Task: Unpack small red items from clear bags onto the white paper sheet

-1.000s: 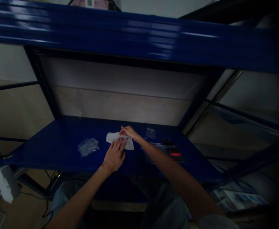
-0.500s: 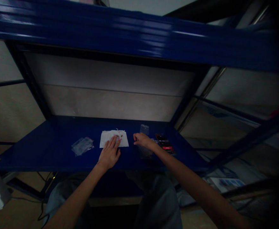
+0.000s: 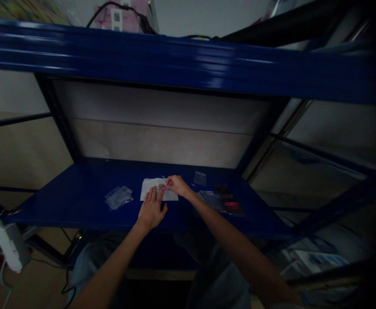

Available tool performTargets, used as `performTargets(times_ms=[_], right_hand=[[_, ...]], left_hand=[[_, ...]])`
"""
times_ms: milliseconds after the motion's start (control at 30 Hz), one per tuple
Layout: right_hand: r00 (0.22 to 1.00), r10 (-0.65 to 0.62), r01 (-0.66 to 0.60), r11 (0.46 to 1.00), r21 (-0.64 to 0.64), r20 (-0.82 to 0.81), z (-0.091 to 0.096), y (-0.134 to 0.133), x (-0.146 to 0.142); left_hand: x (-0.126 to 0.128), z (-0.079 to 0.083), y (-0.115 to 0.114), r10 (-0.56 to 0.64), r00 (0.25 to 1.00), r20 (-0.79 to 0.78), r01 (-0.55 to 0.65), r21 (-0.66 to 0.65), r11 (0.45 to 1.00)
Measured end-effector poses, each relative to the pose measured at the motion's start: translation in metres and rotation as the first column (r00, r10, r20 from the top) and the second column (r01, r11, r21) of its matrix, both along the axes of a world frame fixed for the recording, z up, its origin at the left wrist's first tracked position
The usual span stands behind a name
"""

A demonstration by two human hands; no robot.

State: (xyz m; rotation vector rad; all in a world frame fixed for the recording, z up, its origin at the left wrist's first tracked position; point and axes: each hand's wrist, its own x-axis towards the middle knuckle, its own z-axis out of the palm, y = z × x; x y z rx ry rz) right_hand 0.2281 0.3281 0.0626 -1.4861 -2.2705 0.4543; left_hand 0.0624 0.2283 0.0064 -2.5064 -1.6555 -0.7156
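Note:
My left hand (image 3: 151, 211) lies flat with its fingers stretched out over the front of a white sheet of paper (image 3: 172, 196), which it presses to the blue shelf. A small heap of reddish pieces (image 3: 162, 187) sits on that sheet by my left fingertips; they are too small to name. From the right, my right hand (image 3: 178, 185) reaches over the sheet's edge beside the heap. Its thumb and fingers are pinched together, and whatever may be between them is too small to make out.
Clear plastic bags (image 3: 118, 198) lie left of the paper. To the right are a small clear bag (image 3: 200, 178), more clear plastic (image 3: 209, 197) and a dark, blurred packet (image 3: 231, 205). A blue beam (image 3: 175, 60) crosses above. A white power strip (image 3: 11, 246) hangs lower left.
My right hand has moved left, from beside the paper to the reddish pieces on it. My left hand stays flat on the paper. The whole view has shifted slightly.

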Motion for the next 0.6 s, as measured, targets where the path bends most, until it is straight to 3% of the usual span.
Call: performTargets(times_ms=[267,467,600], right_hand=[[0.990,-0.007,0.011,1.000,0.026,-0.140,-0.011,0.009,-0.009],[0.989,-0.026,0.030,0.999,0.024,-0.147,-0.021,-0.005,-0.008],[0.987,-0.032,0.042,0.997,0.061,-0.155,-0.023,-0.017,-0.019]], left_hand=[[0.002,0.006,-0.001,0.003,1.000,-0.006,-0.003,-0.025,1.000],[0.001,0.026,-0.014,-0.025,1.000,0.002,0.025,0.129,0.991],[0.000,0.031,-0.020,-0.029,0.999,-0.036,0.033,0.107,0.994]])
